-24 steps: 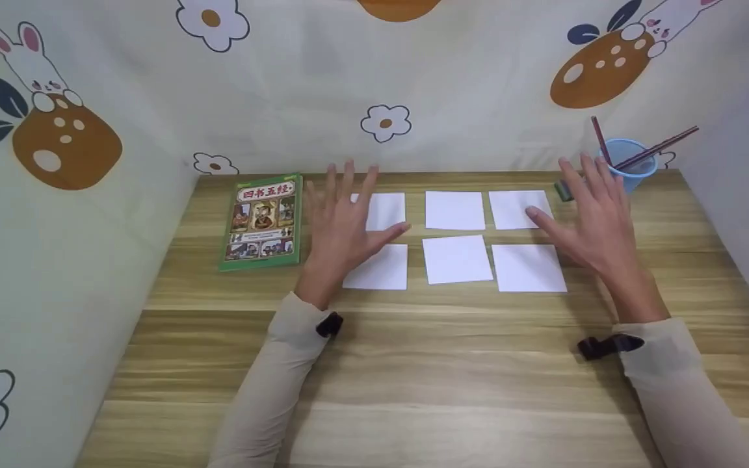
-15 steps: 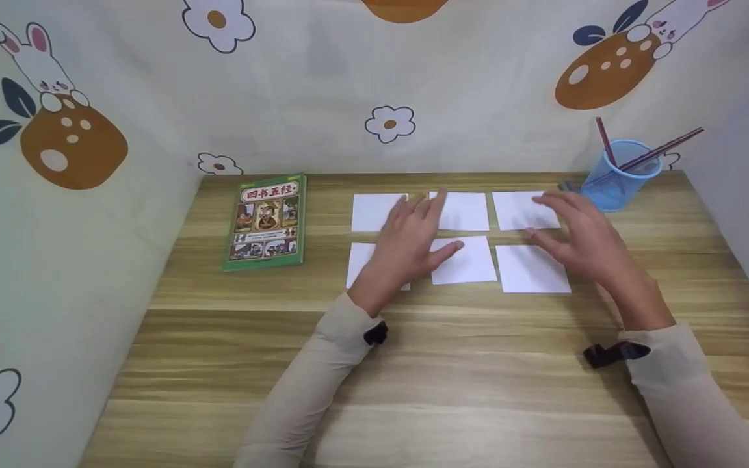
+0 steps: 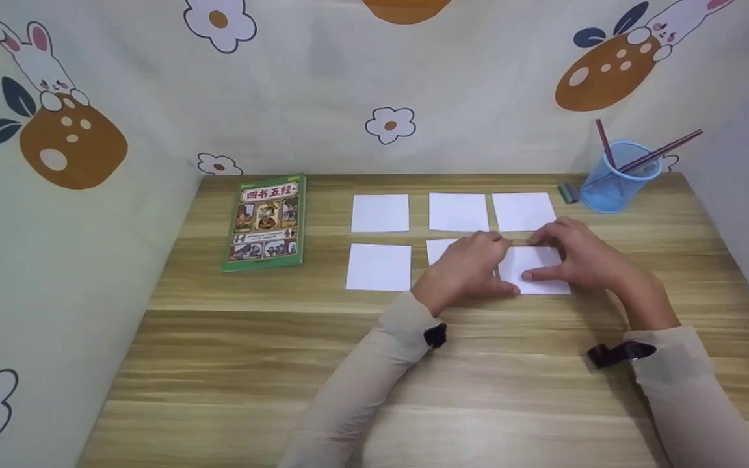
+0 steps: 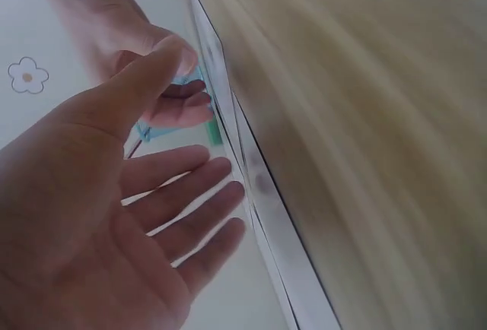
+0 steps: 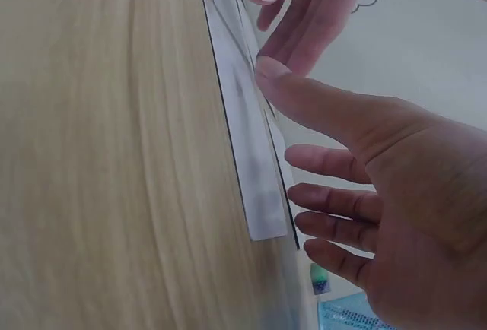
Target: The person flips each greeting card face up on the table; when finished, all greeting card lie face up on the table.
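Note:
White square paper cards lie on the table in two rows of three. My left hand [image 3: 465, 270] is over the front middle card [image 3: 439, 250] and covers much of it, its thumb beside the left part of the front right card [image 3: 537, 257]. From the other side my right hand [image 3: 586, 257] reaches over that front right card, thumb and fingers spread apart. Both hands have relaxed, slightly bent fingers with nothing between them in the wrist views. Whether the fingertips touch the cards, I cannot tell.
A green picture book [image 3: 264, 224] lies to the left of the cards. At the back right stands a blue mesh pen cup [image 3: 618, 179] with dark red pencils, beside a small green eraser-like block [image 3: 568, 192]. A patterned curtain [image 3: 309, 91] hangs behind the table [image 3: 478, 390].
My left hand has moved right and nearer, from the left cards to the front middle and right ones. My right hand has come down toward the front right card. The cards look almost unmoved.

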A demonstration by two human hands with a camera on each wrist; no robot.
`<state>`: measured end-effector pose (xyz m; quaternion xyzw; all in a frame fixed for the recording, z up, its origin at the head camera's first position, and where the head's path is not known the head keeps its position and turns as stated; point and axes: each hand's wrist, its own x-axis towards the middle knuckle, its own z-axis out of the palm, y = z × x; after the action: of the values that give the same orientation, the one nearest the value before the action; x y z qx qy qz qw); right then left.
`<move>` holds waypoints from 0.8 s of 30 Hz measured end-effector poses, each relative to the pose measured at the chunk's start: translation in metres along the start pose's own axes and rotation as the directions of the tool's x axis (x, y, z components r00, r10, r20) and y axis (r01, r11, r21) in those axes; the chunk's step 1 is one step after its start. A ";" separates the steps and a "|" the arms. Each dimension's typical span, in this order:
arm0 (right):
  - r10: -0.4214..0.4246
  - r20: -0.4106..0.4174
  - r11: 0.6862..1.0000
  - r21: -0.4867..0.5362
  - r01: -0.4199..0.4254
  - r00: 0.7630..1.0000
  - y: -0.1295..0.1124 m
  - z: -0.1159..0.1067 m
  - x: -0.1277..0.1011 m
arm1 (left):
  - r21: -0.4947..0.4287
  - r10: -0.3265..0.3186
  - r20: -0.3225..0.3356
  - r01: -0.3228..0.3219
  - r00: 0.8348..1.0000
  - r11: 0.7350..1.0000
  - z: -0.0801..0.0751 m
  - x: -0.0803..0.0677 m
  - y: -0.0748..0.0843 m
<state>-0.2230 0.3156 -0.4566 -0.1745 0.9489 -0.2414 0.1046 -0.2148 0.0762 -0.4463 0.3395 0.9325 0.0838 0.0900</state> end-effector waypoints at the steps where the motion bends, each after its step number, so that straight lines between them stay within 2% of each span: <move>1: 0.011 0.015 1.000 0.010 -0.012 1.000 0.001 0.001 0.000 | 0.003 -0.007 0.018 0.007 1.000 1.000 0.001 0.001 0.001; 4: 0.032 0.035 0.999 0.025 -0.033 0.999 0.002 0.003 0.000 | -0.001 -0.024 0.051 0.025 0.998 1.000 0.002 0.000 0.003; 13: 0.000 0.037 1.000 0.015 -0.001 0.999 0.002 0.003 -0.003 | -0.009 0.004 -0.002 -0.004 1.000 1.000 0.004 0.001 0.002; 20: -0.033 -0.009 0.999 0.031 0.033 0.999 -0.001 0.004 0.000 | -0.033 0.036 -0.035 -0.037 0.999 0.999 0.005 0.003 0.001; 24: -0.033 -0.052 0.999 -0.011 0.032 0.998 -0.006 0.004 0.000 | -0.081 0.031 -0.040 -0.034 0.999 0.996 0.005 0.003 0.003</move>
<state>-0.2206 0.3094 -0.4570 -0.1840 0.9495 -0.2429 0.0749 -0.2146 0.0809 -0.4511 0.3491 0.9242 0.1296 0.0845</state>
